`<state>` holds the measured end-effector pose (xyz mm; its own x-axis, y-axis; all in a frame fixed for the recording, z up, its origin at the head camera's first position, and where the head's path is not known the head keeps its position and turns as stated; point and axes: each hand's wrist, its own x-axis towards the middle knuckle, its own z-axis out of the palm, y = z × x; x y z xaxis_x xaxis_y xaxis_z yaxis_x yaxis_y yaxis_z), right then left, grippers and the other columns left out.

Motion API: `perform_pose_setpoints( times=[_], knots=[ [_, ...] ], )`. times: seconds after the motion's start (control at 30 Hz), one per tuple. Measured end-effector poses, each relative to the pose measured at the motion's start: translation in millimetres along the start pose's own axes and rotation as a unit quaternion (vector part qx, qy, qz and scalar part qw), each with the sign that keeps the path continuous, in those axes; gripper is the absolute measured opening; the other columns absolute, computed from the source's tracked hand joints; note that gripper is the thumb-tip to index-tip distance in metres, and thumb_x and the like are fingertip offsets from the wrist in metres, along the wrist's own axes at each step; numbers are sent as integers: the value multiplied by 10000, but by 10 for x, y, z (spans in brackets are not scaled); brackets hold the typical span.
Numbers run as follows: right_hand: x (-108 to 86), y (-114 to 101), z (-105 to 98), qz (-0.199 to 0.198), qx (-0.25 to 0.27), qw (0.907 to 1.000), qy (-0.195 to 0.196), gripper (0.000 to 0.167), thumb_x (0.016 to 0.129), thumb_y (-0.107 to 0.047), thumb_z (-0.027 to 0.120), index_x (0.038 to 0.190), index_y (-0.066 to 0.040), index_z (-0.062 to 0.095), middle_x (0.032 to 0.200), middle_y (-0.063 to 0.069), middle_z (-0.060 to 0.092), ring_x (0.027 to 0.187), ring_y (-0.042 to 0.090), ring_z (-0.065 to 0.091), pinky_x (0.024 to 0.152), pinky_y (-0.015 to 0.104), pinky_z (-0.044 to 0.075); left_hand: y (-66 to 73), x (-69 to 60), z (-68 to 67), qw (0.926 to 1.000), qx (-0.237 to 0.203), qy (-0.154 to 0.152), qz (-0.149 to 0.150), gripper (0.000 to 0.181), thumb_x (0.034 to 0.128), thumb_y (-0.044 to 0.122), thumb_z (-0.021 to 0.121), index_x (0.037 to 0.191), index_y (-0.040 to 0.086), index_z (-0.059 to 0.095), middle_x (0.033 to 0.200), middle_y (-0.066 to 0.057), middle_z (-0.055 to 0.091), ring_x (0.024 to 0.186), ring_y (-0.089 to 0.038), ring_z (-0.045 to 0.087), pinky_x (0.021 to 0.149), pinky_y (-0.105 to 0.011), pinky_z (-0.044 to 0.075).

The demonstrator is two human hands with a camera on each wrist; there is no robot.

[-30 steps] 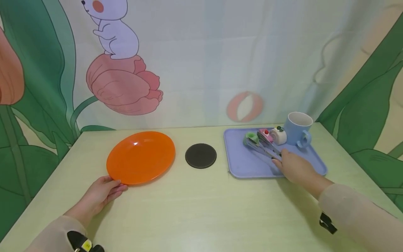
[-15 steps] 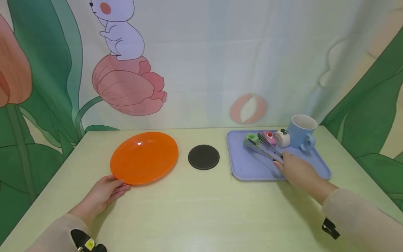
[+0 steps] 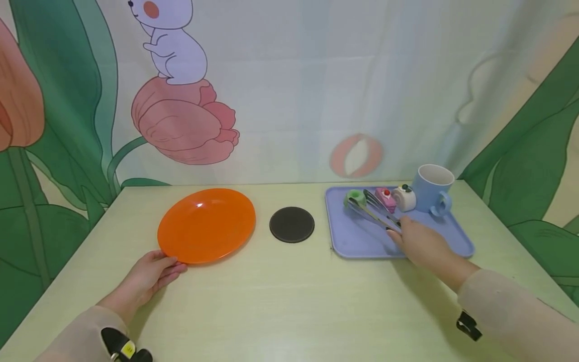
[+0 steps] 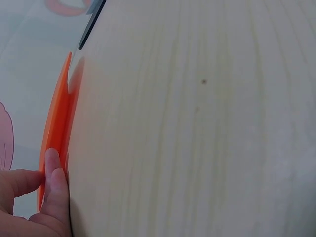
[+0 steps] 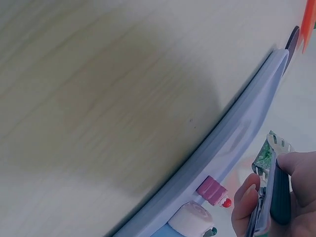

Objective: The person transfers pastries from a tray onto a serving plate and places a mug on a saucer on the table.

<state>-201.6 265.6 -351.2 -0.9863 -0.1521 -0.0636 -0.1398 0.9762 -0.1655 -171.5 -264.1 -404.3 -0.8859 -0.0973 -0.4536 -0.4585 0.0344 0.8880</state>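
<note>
My left hand pinches the near left rim of an orange plate, thumb above and fingers beneath, as the left wrist view also shows. In my right hand are metal tongs with dark grips. Their tips are on either side of a small green ring-shaped piece at the left of the lilac tray. In the right wrist view the green piece sits between the tips and looks raised off the tray. A pink cake piece with a red berry stands just right of the tongs.
On the tray's right side are a white roll cake and a blue mug. A round black coaster lies between plate and tray. Behind the pale table hangs a printed curtain.
The tongs and the green piece have shifted slightly left, away from the pink cake. My left hand keeps its hold on the plate. The head view has swung a little.
</note>
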Motion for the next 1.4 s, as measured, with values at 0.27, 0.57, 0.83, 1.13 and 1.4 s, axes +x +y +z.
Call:
perform_pose_setpoints(
  times=[0.27, 0.57, 0.83, 1.13, 1.4],
  knots=[
    [-4, -16, 5, -132, -50, 9998, 157, 372, 972, -311, 475, 1013, 57, 448, 681, 72, 465, 606, 228, 490, 511, 380, 435, 11, -24, 2, 10000, -41, -18, 24, 551, 984, 129, 467, 1400, -61, 160, 869, -2, 652, 804, -110, 666, 770, -227, 529],
    [-20, -31, 20, -231, -8, 9991, 350, 322, 963, -294, 496, 948, 24, 449, 670, 65, 444, 589, 224, 471, 493, 369, 420, 27, -29, 24, 9999, 66, -78, 91, 562, 991, 127, 448, 1419, -65, 137, 884, 5, 645, 815, -100, 661, 779, -219, 524],
    [-12, -62, 40, -174, 106, 9996, 181, 314, 971, -294, 482, 950, 15, 429, 656, 67, 445, 596, 234, 468, 498, 365, 409, 28, -43, 17, 9999, 111, -31, 7, 560, 994, 141, 446, 1423, -53, 143, 882, 8, 650, 820, -106, 664, 778, -217, 523],
    [-2, -87, 43, -292, 61, 9992, 277, 319, 967, -293, 491, 942, 20, 432, 654, 68, 443, 581, 231, 471, 495, 372, 415, 23, -31, 7, 9999, 109, 5, -8, 562, 994, 144, 448, 1426, -47, 142, 889, 8, 644, 816, -102, 662, 779, -215, 523],
    [19, -108, 60, -288, 123, 9992, 245, 326, 967, -305, 486, 946, 17, 437, 679, 72, 451, 582, 231, 471, 498, 380, 423, 3, -2, -1, 10000, 72, -5, 5, 563, 992, 146, 453, 1420, -51, 145, 880, 9, 647, 810, -98, 662, 776, -215, 524]
  ],
)
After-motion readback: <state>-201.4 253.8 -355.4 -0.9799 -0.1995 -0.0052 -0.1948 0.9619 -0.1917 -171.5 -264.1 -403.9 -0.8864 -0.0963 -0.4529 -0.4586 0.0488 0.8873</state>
